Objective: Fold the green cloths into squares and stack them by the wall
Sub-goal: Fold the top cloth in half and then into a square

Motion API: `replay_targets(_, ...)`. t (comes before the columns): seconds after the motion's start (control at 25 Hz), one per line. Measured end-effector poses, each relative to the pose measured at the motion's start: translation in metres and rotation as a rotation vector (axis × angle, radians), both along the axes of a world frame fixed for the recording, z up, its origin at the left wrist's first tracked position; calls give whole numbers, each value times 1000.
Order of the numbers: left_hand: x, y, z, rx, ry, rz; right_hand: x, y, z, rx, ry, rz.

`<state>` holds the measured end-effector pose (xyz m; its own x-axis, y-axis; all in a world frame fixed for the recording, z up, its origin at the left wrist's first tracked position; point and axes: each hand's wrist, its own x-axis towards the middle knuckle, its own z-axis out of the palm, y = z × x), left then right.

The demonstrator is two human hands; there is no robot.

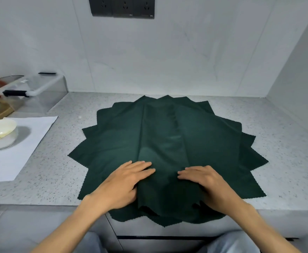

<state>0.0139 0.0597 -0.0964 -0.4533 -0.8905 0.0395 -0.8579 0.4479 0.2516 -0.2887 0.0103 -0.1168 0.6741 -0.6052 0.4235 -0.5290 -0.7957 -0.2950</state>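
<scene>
The green cloths (167,143) lie fanned in a pile mid-surface, near edge overhanging. Both hands — left hand (124,181), right hand (202,181) — rest flat, fingers straight, either side of the top cloth's raised ridge, which runs near-to-far towards the wall (167,61).

Dark green zigzag-edged cloths (167,136) are spread on a grey speckled stone countertop (58,170); a white paper sheet (21,148) and a black socket panel (121,6) are seen.

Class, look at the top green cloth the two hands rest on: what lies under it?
Under the top green cloth lies a fanned pile of green cloths, their zigzag corners poking out all round, on the speckled countertop. How many there are is hidden.
</scene>
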Motion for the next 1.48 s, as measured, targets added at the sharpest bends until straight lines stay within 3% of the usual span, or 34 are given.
replay_targets(0.08,6,-13,8,117,255,103,7,-13,15,178,-141,-20)
replay_targets(0.16,9,-32,15,226,474,308,19,-31,27,449,-244,-188)
replay_targets(0.32,0,-64,20,342,741,521,40,-69,37,848,-333,-516)
replay_targets(0.48,-5,-77,7,296,848,681,52,-89,34,677,-276,-636)
replay_targets(0.64,-7,-95,17,288,962,754,61,-96,33,547,-142,-603)
replay_targets(1.0,-10,-92,-1,8,767,658,70,-121,27,460,-45,-742)
replay_targets(1.16,-10,-96,0,-122,464,602,71,-120,21,373,-58,-779)
replay_targets(1.24,-7,-100,2,-104,368,564,68,-122,19,358,-47,-781)
replay_targets(1.48,3,-104,-4,-108,345,456,66,-120,15,290,-57,-735)
